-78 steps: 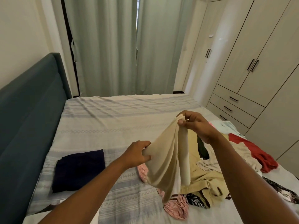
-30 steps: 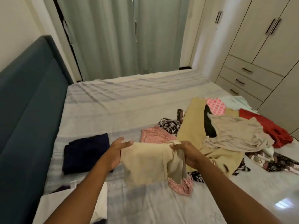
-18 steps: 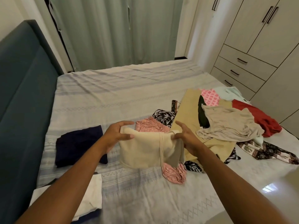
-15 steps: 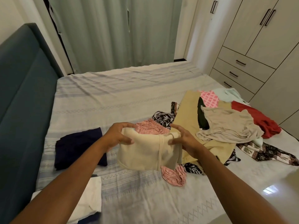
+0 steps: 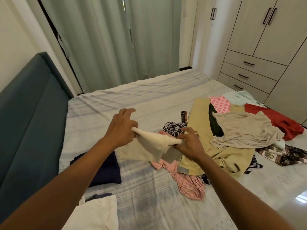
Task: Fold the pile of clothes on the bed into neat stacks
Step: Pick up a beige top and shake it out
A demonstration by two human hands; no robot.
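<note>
Both hands are clamped on one cream garment (image 5: 147,146), held up over the middle of the bed (image 5: 132,97). The left hand (image 5: 123,128) pinches one bunched end of it, some fingers sticking out loose above. The right hand (image 5: 189,143) grips the other bunched end, and the cloth is pulled into a tight roll between them while the rest hangs down in a fold.

Under the left forearm, towards the headboard (image 5: 29,113) edge, a folded navy piece (image 5: 103,170) lies flat on the striped sheet. A folded white piece (image 5: 94,214) lies by the near edge.

The unfolded pile spreads over the foot half of the bed. Tan trousers (image 5: 199,117) lie stretched out, with a greyish top (image 5: 245,130) crumpled over them. A red garment (image 5: 279,120) sits just beyond that, near the foot edge, beside a pink checked piece (image 5: 221,103) and something pale mint (image 5: 240,97). A black and white floral piece (image 5: 174,128) pokes out by the right hand. A pink garment (image 5: 187,181) trails from beneath the cream one towards the near edge.
</note>
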